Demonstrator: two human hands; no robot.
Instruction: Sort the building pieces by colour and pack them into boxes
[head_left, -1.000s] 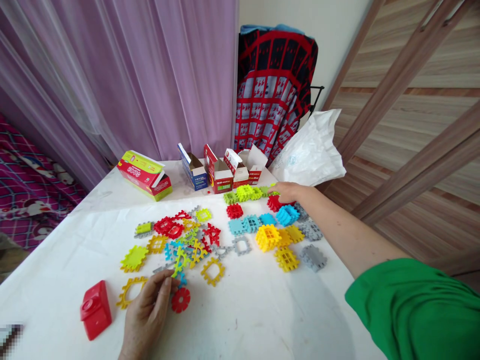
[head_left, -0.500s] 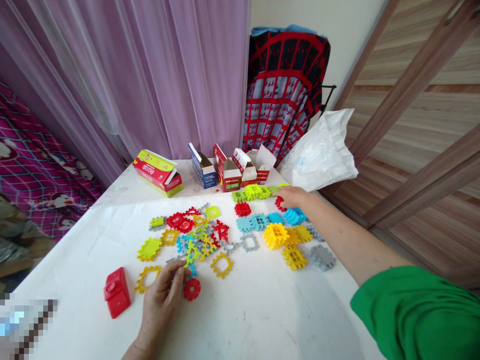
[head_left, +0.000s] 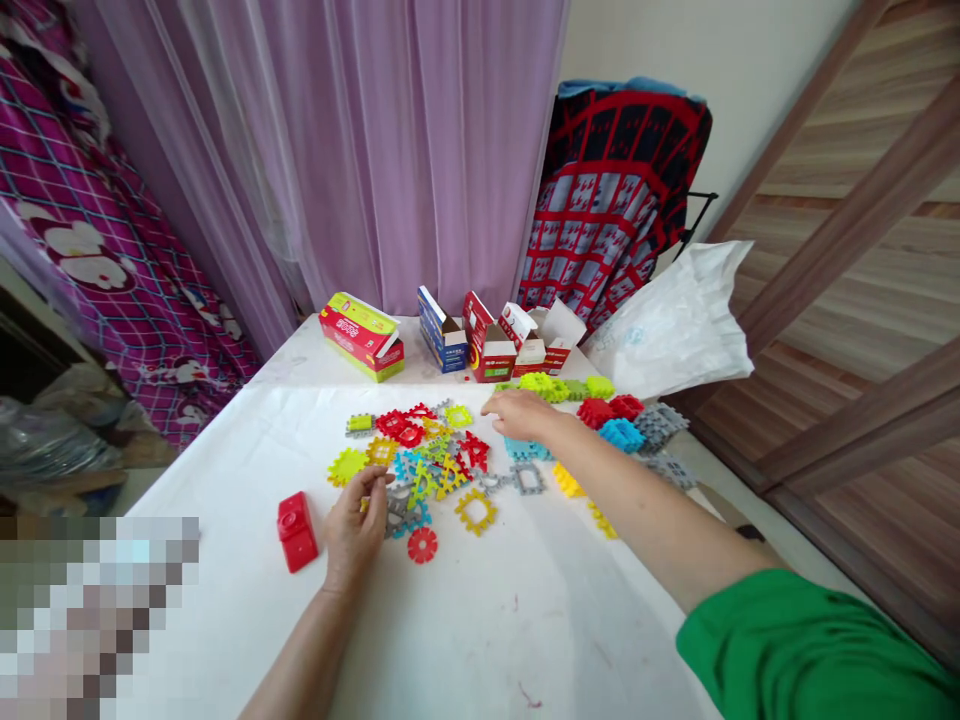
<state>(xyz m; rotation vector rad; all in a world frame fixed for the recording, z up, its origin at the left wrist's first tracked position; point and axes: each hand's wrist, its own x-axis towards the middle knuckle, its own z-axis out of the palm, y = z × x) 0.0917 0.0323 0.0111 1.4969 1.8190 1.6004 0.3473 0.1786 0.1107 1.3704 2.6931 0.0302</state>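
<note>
Forearm (head_left: 645,512) partly hides yellow pieces (head_left: 567,481); boxes (head_left: 490,352) behind.

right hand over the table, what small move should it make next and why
Probably move the right hand slightly left and pick up the light green square frame: it lies just left of the fingers, at the edge of the mixed pieces, while other light green pieces sit in a row just beyond the hand.
</note>
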